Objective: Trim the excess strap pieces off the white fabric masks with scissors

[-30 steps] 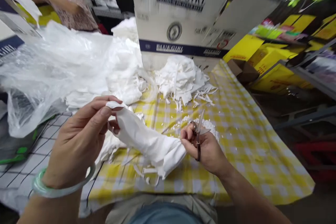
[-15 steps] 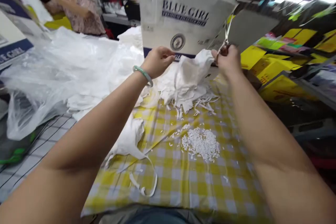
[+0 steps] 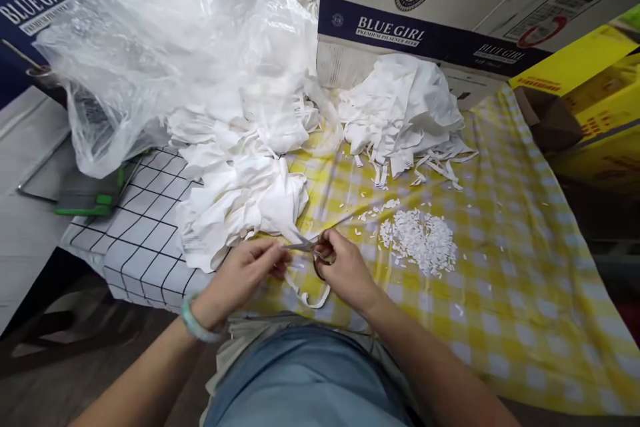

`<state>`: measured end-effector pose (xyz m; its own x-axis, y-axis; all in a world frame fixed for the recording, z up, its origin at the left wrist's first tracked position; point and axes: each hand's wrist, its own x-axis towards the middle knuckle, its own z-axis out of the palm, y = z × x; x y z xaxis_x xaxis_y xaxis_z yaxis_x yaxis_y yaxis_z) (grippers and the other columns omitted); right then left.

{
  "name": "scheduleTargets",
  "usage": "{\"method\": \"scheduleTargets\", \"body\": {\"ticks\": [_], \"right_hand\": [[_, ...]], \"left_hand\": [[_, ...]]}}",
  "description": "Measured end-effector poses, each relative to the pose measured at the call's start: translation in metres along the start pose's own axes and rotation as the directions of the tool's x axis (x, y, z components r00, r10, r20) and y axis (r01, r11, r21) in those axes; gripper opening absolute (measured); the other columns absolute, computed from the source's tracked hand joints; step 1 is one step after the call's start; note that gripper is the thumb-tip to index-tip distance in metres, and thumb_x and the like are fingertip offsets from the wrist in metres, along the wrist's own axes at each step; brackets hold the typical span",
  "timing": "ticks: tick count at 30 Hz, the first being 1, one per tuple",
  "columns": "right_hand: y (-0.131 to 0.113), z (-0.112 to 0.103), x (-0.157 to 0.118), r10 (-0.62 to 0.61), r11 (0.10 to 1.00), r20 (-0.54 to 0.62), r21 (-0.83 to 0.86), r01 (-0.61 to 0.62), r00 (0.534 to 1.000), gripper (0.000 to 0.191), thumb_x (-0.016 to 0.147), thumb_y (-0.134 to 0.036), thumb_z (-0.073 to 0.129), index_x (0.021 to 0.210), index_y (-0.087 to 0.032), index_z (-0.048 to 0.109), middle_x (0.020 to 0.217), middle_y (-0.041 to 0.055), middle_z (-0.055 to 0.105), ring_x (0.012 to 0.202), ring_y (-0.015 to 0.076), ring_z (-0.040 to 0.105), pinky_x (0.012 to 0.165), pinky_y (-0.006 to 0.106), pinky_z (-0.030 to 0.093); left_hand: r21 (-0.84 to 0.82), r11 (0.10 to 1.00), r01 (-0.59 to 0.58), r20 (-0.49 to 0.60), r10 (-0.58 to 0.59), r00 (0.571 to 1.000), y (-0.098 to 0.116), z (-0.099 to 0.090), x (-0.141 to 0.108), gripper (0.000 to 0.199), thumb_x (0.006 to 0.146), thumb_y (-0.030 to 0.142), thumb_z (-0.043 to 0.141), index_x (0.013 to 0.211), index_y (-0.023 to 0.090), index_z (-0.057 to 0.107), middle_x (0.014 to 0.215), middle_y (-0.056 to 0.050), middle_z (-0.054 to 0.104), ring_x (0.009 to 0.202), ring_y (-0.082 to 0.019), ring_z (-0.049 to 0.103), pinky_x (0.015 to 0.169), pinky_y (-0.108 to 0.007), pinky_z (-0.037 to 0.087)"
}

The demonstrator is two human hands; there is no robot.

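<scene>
My right hand [image 3: 347, 270] is closed on a pair of scissors [image 3: 303, 247], their blades pointing left towards my other hand. My left hand [image 3: 253, 267], with a pale green bangle on the wrist, has its fingers pinched at a thin white fabric strap [image 3: 315, 300], which loops out below the fingertips. Just beyond both hands lies a white fabric garment [image 3: 245, 203]. Farther right, against a carton, rests a heap of white garments [image 3: 400, 110] with straps trailing from it. Small white cut scraps [image 3: 420, 240] form a pile on the yellow checked cloth [image 3: 505, 267].
A clear plastic bag [image 3: 165, 47] covers white fabric at the back left. Behind the heap stands a large carton [image 3: 370, 13]; another carton [image 3: 35, 0] is at far left. Yellow boxes [image 3: 590, 93] are on the right. A black-lined white cloth [image 3: 145, 233] covers the left edge.
Both hands have come back from the far heap to the near edge. My right hand has let go of the white garment there and keeps the scissors. The view has tilted down.
</scene>
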<state>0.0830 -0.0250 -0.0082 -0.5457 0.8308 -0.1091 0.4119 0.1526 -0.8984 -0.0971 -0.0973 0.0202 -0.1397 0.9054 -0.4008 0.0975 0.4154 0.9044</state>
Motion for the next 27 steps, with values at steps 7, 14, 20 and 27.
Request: {"method": "scheduleTargets", "body": {"ticks": [7,14,20,27], "right_hand": [[-0.024,-0.020,-0.030,-0.172,0.943,-0.095,0.273,0.192,0.981,0.020,0.075,-0.011,0.062,0.084,-0.023,0.050,0.083,-0.0018,0.061,0.076,0.0133,0.060,0.074,0.025,0.050],[-0.036,-0.039,0.025,-0.302,0.800,0.015,0.548,0.245,0.953,0.030,0.070,-0.026,0.078,0.085,-0.024,0.052,0.102,0.0029,0.067,0.098,0.0188,0.063,0.088,0.033,0.050],[-0.032,-0.060,0.036,-0.173,0.697,-0.175,0.673,0.245,0.969,0.032,0.068,-0.021,0.079,0.084,-0.024,0.051,0.087,-0.0032,0.065,0.078,0.0126,0.061,0.071,0.024,0.049],[-0.011,-0.050,0.030,0.097,0.719,-0.251,0.687,0.106,0.963,0.035,0.065,-0.032,0.080,0.082,-0.024,0.050,0.088,-0.0013,0.068,0.077,0.0139,0.062,0.077,0.028,0.051]], "left_hand": [[-0.506,0.862,-0.027,-0.033,0.012,0.999,0.013,0.046,-0.018,0.027,0.086,0.042,0.069,0.093,0.016,0.071,0.078,-0.003,0.069,0.076,-0.014,0.063,0.073,-0.023,0.049],[-0.635,0.762,0.123,0.279,0.077,0.957,0.071,0.039,-0.043,0.022,0.090,0.033,0.063,0.092,0.013,0.072,0.069,0.000,0.056,0.047,-0.002,0.034,0.044,-0.017,0.024],[-0.553,0.827,0.103,0.204,0.014,0.979,0.059,0.028,-0.037,0.019,0.086,0.026,0.065,0.090,0.011,0.076,0.071,-0.004,0.060,0.051,-0.003,0.034,0.047,-0.018,0.022],[-0.466,0.874,0.136,0.271,-0.006,0.963,0.058,0.023,-0.028,0.023,0.084,0.033,0.068,0.091,0.014,0.078,0.074,-0.005,0.061,0.055,-0.006,0.036,0.050,-0.021,0.024]]}}
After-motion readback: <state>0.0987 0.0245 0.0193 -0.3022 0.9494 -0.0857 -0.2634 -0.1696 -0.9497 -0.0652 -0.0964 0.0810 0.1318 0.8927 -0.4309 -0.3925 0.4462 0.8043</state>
